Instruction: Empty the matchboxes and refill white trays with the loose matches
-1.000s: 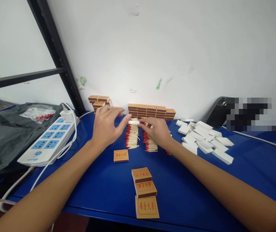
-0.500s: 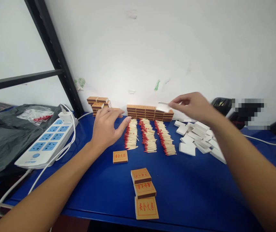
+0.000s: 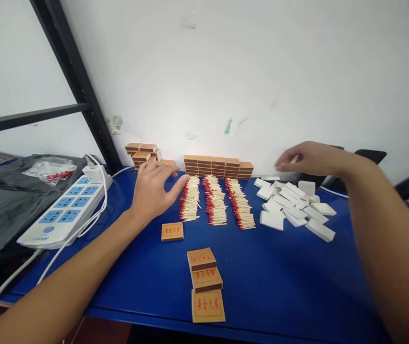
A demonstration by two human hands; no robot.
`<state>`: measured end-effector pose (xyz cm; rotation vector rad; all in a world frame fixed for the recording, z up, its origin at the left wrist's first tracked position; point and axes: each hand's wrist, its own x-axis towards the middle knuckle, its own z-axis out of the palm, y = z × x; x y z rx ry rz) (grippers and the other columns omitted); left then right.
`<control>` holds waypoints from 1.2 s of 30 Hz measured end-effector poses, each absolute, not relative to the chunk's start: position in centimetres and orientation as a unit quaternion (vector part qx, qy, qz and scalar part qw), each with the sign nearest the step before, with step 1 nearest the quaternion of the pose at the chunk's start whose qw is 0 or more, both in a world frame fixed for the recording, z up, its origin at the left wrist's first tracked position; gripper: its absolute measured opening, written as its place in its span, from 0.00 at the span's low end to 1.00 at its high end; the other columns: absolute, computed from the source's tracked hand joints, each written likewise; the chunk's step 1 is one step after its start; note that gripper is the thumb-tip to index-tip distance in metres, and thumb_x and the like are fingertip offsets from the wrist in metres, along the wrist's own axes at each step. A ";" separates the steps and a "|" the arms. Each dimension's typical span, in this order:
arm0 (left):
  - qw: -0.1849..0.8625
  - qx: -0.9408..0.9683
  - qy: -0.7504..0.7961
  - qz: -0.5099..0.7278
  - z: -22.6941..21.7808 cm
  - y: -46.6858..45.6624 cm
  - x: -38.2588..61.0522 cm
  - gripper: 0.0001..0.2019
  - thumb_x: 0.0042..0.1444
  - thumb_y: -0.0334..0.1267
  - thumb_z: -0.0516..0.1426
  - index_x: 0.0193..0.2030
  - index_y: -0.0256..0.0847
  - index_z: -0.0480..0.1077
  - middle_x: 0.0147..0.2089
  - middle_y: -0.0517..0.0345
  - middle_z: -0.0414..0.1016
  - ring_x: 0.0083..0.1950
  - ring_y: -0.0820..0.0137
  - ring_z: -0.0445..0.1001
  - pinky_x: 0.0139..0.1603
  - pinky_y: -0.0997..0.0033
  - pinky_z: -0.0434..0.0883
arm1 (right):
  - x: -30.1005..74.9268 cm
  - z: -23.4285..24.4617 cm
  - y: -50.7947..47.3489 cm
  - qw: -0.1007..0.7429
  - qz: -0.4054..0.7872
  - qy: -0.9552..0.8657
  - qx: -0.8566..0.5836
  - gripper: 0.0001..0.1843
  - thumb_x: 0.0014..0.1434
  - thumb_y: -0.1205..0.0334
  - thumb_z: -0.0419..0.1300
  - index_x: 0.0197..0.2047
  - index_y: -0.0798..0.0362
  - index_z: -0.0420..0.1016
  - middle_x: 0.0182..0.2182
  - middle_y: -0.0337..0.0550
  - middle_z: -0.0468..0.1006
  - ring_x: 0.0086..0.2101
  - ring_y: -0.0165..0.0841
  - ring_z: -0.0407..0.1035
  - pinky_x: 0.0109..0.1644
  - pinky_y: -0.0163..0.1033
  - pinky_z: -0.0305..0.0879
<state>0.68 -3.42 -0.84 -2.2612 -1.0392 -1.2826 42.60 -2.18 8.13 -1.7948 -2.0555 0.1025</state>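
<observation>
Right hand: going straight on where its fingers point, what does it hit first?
Right hand points left, hovering over the white inner trays. First in line looks like the row of stacked matchboxes at the wall; depth is unclear, so it might pass in front.

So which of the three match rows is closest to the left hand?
The leftmost row: the thumb of the left hand almost touches its far end; the other two lie farther right.
</observation>
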 end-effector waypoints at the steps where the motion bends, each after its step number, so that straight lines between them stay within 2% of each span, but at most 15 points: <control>1: 0.172 -0.798 -0.367 -0.446 -0.9 -3.4 0.7 0.11 0.70 0.45 0.60 0.47 0.41 0.79 0.39 0.56 0.85 0.46 0.59 0.78 0.55 0.54 0.68 | 40.4 7.7 -2.1 0.176 0.076 -0.756 -0.626 0.08 0.53 0.55 0.73 0.31 0.51 0.87 0.31 0.49 0.85 0.30 0.37 0.74 0.36 0.43 0.68; 3: 0.176 -0.801 -0.369 -0.438 -0.9 -3.3 0.6 0.10 0.70 0.44 0.60 0.46 0.41 0.79 0.40 0.56 0.85 0.46 0.59 0.78 0.54 0.54 0.68 | 35.9 6.4 -2.0 0.157 0.143 -0.797 -0.565 0.12 0.58 0.51 0.70 0.36 0.50 0.88 0.32 0.46 0.85 0.33 0.36 0.74 0.37 0.42 0.67; 7: 0.179 -0.804 -0.368 -0.431 -0.9 -3.1 0.6 0.09 0.70 0.41 0.59 0.45 0.41 0.80 0.40 0.55 0.85 0.45 0.59 0.78 0.52 0.55 0.69 | 28.3 3.5 -2.9 0.172 0.191 -0.835 -0.487 0.06 0.59 0.58 0.68 0.34 0.51 0.85 0.29 0.42 0.82 0.28 0.32 0.70 0.32 0.39 0.62; 10: 0.176 -0.801 -0.367 -0.438 -0.9 -3.1 0.6 0.08 0.69 0.40 0.60 0.45 0.41 0.80 0.39 0.56 0.85 0.45 0.59 0.78 0.52 0.55 0.69 | 25.2 1.9 -4.1 0.163 0.158 -0.847 -0.481 0.04 0.58 0.62 0.69 0.31 0.51 0.83 0.30 0.41 0.83 0.31 0.32 0.73 0.34 0.39 0.63; 16: 0.186 -0.802 -0.357 -0.442 -1.0 -3.2 0.7 0.07 0.68 0.39 0.60 0.45 0.41 0.79 0.41 0.55 0.85 0.46 0.58 0.78 0.54 0.53 0.70 | 23.8 0.2 -4.9 0.108 0.093 -0.848 -0.511 0.07 0.56 0.59 0.71 0.29 0.51 0.80 0.29 0.40 0.82 0.30 0.33 0.72 0.31 0.38 0.58; 26: 0.192 -0.801 -0.352 -0.445 -0.9 -3.2 0.6 0.06 0.68 0.38 0.60 0.42 0.41 0.79 0.43 0.55 0.86 0.46 0.59 0.79 0.55 0.52 0.70 | 22.6 -0.9 -5.1 0.105 0.103 -0.810 -0.568 0.05 0.55 0.67 0.66 0.28 0.50 0.79 0.30 0.38 0.83 0.31 0.33 0.72 0.32 0.37 0.58; 29: 0.189 -0.802 -0.355 -0.442 -0.8 -3.2 0.6 0.06 0.68 0.38 0.60 0.43 0.41 0.79 0.43 0.56 0.87 0.46 0.58 0.79 0.55 0.52 0.70 | 22.8 -0.4 -5.2 0.101 0.079 -0.807 -0.576 0.05 0.56 0.68 0.65 0.28 0.51 0.79 0.30 0.39 0.82 0.31 0.33 0.73 0.33 0.38 0.58; 36: 0.185 -0.800 -0.362 -0.441 -0.7 -3.3 0.7 0.07 0.68 0.39 0.59 0.43 0.42 0.79 0.43 0.55 0.86 0.47 0.58 0.79 0.56 0.52 0.70 | 22.6 -0.6 -5.7 0.126 -0.027 -0.821 -0.556 0.08 0.66 0.67 0.60 0.36 0.52 0.80 0.42 0.46 0.80 0.38 0.35 0.74 0.37 0.39 0.58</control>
